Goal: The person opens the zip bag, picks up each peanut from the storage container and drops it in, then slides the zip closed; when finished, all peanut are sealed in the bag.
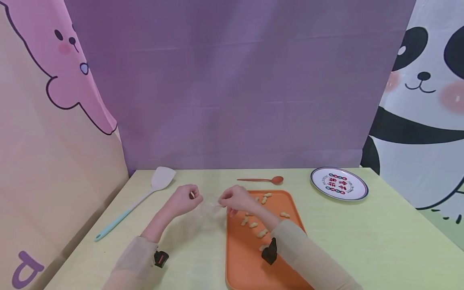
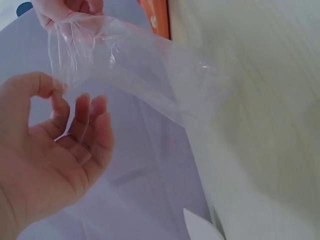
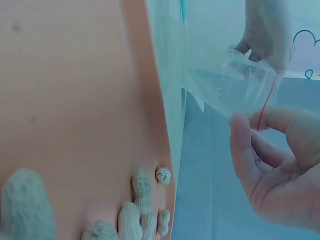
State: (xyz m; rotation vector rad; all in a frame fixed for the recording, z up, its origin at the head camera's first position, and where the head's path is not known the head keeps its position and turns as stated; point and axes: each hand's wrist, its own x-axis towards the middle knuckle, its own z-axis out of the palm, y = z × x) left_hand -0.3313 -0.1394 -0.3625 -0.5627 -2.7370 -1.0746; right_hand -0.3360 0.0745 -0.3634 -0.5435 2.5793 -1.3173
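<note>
A clear zip-lock plastic bag (image 1: 209, 209) with a red seal line hangs between my two hands, over the table just left of the orange tray. My left hand (image 1: 184, 200) pinches one side of its mouth between thumb and forefinger, the other fingers loosely bent. On the opposite side, my right hand (image 1: 237, 198) pinches the rim near the tray's left edge. In the left wrist view the see-through bag (image 2: 135, 67) hangs down with nothing visible inside. Several unshelled peanuts (image 1: 253, 225) lie scattered on the tray (image 1: 239, 262), partly hidden beneath my right forearm.
To the left lies a spatula (image 1: 145, 195) with a white blade and a blue-green handle end. A red-brown spoon (image 1: 277, 180) rests behind the tray. At the back right sits a white plate (image 1: 328, 192) with red lettering. A purple cloth (image 1: 235, 88) hangs behind the table.
</note>
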